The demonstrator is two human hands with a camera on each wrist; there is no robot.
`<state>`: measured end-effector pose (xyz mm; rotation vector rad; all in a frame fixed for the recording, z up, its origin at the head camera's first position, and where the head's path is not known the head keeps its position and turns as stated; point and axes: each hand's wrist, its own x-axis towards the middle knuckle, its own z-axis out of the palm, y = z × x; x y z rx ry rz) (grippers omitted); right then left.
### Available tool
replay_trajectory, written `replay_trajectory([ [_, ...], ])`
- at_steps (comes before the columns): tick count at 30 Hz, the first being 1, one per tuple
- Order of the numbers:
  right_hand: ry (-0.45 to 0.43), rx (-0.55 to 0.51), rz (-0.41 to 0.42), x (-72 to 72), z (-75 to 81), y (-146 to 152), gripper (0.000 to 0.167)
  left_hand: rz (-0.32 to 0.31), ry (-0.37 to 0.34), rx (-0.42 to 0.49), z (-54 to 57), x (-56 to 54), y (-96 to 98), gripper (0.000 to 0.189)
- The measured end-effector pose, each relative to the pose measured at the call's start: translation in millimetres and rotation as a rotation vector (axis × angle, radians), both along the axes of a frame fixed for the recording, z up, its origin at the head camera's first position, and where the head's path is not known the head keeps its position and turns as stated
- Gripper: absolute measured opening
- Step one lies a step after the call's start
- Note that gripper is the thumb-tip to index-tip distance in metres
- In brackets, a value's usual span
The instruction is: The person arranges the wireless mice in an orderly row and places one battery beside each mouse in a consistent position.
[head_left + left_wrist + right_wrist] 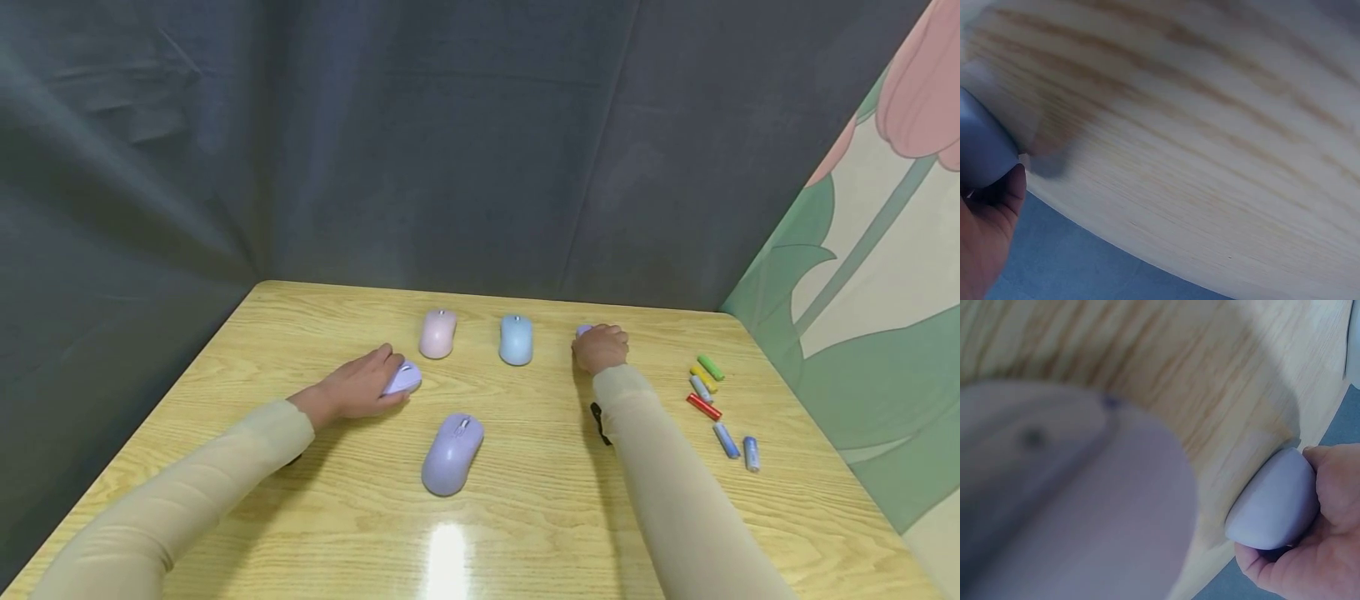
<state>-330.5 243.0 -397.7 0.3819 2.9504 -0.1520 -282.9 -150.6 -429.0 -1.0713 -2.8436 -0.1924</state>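
Counter point(540, 525): wood-grained, carried five mice and some small cylinders.
Left hand point(360, 387): fingers were wrapped round a lilac mouse point(406, 379), grasping it from the left; thumb was on its near side.
Lilac mouse position: left of centre on the counter, wheel end poking out past the fingers. Left wrist view cut it off at the frame edge.
Right hand point(602, 348): fingers were grasping another mouse point(582, 330), also lilac; head view hid most of it, right wrist view showed it held between thumb and fingers.
Another mouse position: back of the counter, right of the blue one.
Purple mouse point(452, 454): sat untouched between the forearms, nearer the viewer, wheel end angled away and right.
Pink mouse point(438, 333): stood toward the back edge, just beyond the left hand.
Blue mouse point(517, 339): was between pink and right hand, apart from both.
Small cylinders: lay at far right; red point(704, 407), green point(711, 367), yellow, blues.
Backdrop: dark curtain point(450, 142), flower-painted wall point(855, 367) at right.
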Motion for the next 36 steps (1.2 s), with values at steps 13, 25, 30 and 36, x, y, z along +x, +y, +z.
replay_trajectory([
  [13, -0.016, 0.008, 0.011, 0.3, -1.7, 2, 0.067, -0.005, 0.02, -0.041, 0.9, 2.9, 2.9, 0.062],
  [25, -0.008, -0.014, 0.02, 4.0, 3.9, 0, 0.066, 0.035, 0.004, -0.009, 0.2, 3.2, 5.2, 0.058],
  [30, -0.006, -0.02, 0.015, 6.5, 6.6, -1, 0.065, 0.06, 0.003, 0.003, 1.1, 7.3, 9.6, 0.056],
  [36, -0.003, -0.026, 0.011, 5.9, 6.8, -1, 0.065, 0.123, -0.005, 0.03, 2.8, 15.3, 19.7, 0.056],
])
